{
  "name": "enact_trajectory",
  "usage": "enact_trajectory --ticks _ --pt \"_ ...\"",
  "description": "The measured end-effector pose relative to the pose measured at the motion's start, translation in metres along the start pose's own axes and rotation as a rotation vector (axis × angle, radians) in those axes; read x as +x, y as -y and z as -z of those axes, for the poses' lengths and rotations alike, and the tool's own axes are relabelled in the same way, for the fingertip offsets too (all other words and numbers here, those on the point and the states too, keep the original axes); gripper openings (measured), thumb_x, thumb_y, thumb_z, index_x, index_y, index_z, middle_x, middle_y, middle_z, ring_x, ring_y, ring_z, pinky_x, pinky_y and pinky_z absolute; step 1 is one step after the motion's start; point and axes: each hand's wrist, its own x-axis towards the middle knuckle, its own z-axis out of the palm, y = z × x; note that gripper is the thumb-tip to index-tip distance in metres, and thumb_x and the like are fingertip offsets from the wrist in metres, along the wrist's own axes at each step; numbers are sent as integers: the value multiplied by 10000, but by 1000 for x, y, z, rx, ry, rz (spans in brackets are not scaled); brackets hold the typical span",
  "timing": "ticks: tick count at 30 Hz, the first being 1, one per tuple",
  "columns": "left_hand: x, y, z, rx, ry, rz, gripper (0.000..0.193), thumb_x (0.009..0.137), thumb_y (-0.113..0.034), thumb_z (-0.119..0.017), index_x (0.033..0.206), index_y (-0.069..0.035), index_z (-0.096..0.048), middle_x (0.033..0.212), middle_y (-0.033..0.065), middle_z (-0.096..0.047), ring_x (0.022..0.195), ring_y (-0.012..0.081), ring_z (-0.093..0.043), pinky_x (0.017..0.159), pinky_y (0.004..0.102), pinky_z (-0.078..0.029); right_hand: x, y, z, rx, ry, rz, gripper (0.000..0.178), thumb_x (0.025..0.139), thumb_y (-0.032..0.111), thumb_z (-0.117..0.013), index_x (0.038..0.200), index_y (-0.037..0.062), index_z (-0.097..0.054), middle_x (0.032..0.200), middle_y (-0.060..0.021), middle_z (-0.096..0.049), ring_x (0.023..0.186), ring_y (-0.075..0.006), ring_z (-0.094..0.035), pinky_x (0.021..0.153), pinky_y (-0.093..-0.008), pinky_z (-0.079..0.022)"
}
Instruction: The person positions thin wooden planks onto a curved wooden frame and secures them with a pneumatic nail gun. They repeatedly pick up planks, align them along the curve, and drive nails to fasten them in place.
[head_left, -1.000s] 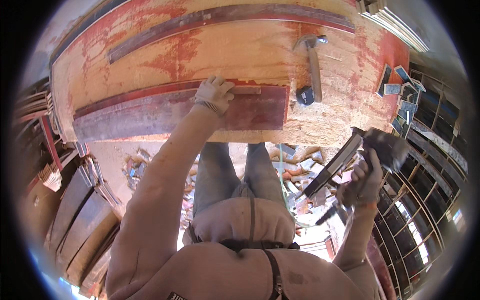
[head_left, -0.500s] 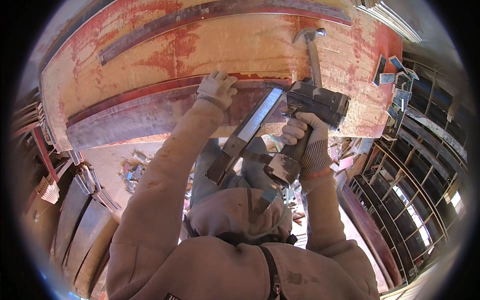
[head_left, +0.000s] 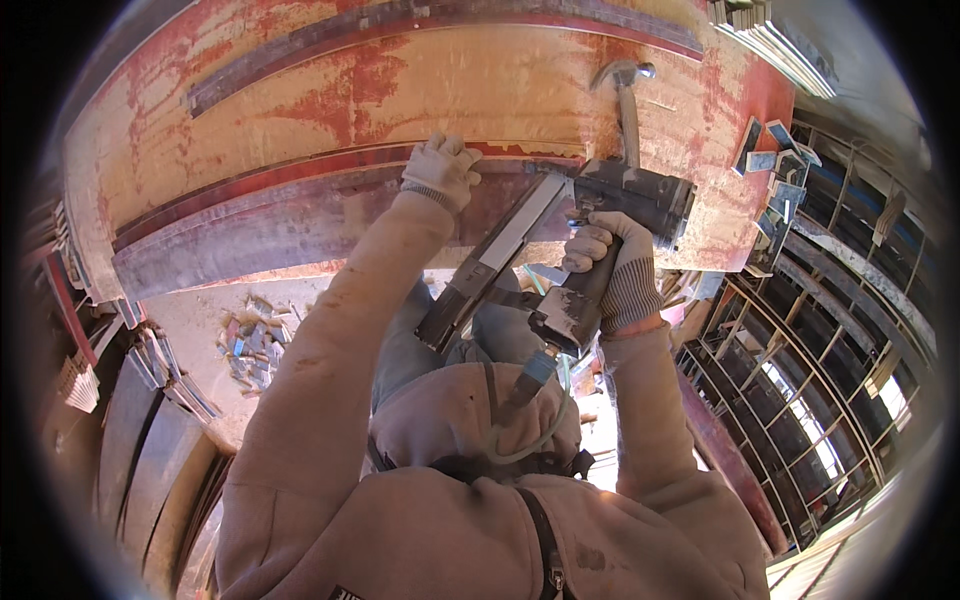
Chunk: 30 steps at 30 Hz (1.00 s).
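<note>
Nail gun (head_left: 635, 190), black with a long silver-and-dark magazine: it is hanging over the right part of the near board, its nose pointing at the board's far edge; whether it is touching, I cannot tell. My right hand (head_left: 610, 250), gloved, is clamping its handle, fingers wrapped round.

Near board (head_left: 270, 225), long, dull purple-grey: it is lying along the table's near edge. My left hand (head_left: 441, 170), gloved, is resting at its far edge, fingers bent and together — whether they are gripping it, I cannot tell.

Red strip (head_left: 270, 177), narrow: running along the board's far side.

Air hose (head_left: 548, 438), pale: looping before my jacket from the gun's handle end.

Hammer (head_left: 628, 115): lying beyond the gun, head far, the handle's near end hidden behind the tool.

Table (head_left: 250, 110), worn red and yellow: bearing another long strip (head_left: 440, 22) at its far side.

Offcuts (head_left: 785, 185): piling at the right edge — more scraps (head_left: 255, 345) are littering the floor, near left.
</note>
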Motion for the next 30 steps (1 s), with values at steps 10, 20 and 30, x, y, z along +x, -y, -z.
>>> enact_trajectory --ticks 10,20,30 --pt "-13 25 10 -35 -59 -93 377 834 -315 -764 1194 -205 -743 1197 44 -673 1196 275 -590 1023 452 -464 4 -22 -21 2 -64 -19 317 915 148 -549 641 174 -393 557 39 -319 488 -133 -339 509 -300 -342" --pt "-87 162 63 71 -75 11 469 774 -283 -814 1230 -205 -735 1172 24 -685 1162 276 -602 995 424 -517 -7 -37 -30 12 -32 -40 312 914 152 -540 640 174 -394 563 36 -348 498 -138 -359 513 -319 -358" --pt "-81 154 64 137 -24 34 458 806 -300 -779 1256 -233 -722 1171 9 -659 1171 264 -581 975 439 -507 6 -82 -55 -1 -44 16 117 898 85 -581 962 -13 -571 645 22 -415 523 -141 -431 502 -331 -420"
